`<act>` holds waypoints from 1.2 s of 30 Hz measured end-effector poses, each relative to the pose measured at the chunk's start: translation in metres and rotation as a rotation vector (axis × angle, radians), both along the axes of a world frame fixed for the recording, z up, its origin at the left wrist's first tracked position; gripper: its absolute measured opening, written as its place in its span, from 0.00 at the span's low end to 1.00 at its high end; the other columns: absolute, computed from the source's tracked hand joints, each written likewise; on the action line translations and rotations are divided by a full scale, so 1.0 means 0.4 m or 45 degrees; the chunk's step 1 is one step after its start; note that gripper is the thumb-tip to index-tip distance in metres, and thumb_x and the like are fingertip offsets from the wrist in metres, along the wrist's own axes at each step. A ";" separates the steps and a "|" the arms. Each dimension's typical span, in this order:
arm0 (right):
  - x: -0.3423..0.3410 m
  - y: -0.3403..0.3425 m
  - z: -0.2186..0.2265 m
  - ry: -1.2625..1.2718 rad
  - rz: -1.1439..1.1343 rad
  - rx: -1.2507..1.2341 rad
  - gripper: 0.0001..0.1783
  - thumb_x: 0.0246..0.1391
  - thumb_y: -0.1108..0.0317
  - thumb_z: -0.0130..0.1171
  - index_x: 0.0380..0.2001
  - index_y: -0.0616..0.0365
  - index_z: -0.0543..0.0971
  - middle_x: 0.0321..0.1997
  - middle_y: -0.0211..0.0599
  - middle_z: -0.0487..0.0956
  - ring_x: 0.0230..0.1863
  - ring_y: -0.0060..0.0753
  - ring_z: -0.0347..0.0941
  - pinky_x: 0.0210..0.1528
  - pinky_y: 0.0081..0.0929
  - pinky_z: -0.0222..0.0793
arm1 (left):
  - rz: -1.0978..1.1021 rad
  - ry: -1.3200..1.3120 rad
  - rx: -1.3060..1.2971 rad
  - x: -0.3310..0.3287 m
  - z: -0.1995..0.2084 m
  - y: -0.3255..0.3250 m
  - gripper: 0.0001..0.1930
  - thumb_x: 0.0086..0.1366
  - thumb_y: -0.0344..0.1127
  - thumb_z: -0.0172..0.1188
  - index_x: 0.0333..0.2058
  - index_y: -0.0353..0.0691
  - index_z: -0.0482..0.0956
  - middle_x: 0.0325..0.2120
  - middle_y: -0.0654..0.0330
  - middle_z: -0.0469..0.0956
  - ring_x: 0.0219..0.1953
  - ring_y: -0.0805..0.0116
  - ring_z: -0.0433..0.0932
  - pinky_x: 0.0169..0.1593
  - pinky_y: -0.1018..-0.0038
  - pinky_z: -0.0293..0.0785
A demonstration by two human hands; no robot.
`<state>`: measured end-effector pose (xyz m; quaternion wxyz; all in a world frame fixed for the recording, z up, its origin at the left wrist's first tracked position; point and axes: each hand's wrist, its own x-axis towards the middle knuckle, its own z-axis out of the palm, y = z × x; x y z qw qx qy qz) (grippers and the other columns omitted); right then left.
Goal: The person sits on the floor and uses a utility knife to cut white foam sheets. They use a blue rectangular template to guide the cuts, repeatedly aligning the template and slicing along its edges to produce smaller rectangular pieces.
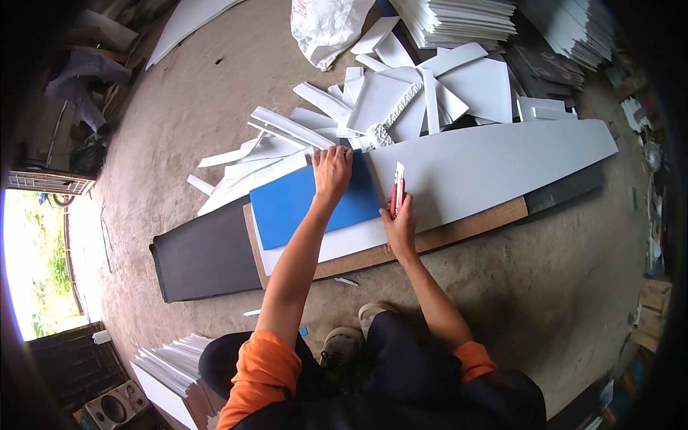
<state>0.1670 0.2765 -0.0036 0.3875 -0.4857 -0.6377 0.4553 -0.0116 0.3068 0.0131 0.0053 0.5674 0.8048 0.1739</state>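
Right hand (400,228) grips a red utility knife (396,192); left hand (332,172) presses flat, fingers spread, on smooth blue template (301,204).

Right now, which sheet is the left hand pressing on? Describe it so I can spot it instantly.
Find the long white sheet lying across the brown board on the floor. At its left end lies the blue rectangular panel, under the left hand. It is the only blue piece among white and black ones.

Worn on the head, looking steeply down (fisheye, edges bent) at the floor (215,115) close ahead, own forearms entering from below.
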 end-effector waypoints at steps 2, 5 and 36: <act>0.006 -0.001 -0.005 0.011 0.028 -0.057 0.19 0.41 0.80 0.58 0.36 0.62 0.62 0.31 0.38 0.73 0.27 0.30 0.72 0.29 0.26 0.67 | 0.014 -0.030 0.046 0.002 -0.018 0.009 0.14 0.62 0.41 0.44 0.34 0.36 0.71 0.31 0.54 0.74 0.38 0.56 0.70 0.48 0.62 0.58; 0.014 -0.002 -0.007 0.017 0.063 -0.123 0.21 0.41 0.80 0.56 0.39 0.61 0.61 0.30 0.38 0.72 0.28 0.33 0.72 0.31 0.28 0.67 | 0.010 -0.039 0.084 0.007 -0.039 0.011 0.13 0.62 0.41 0.44 0.32 0.37 0.71 0.30 0.56 0.74 0.37 0.58 0.71 0.44 0.62 0.60; 0.065 0.018 0.064 -0.661 0.466 0.206 0.11 0.56 0.69 0.40 0.37 0.66 0.57 0.22 0.57 0.73 0.26 0.59 0.70 0.25 0.46 0.65 | 0.260 -0.052 0.173 0.129 -0.052 -0.079 0.13 0.63 0.39 0.42 0.28 0.39 0.73 0.27 0.59 0.74 0.37 0.63 0.70 0.41 0.65 0.59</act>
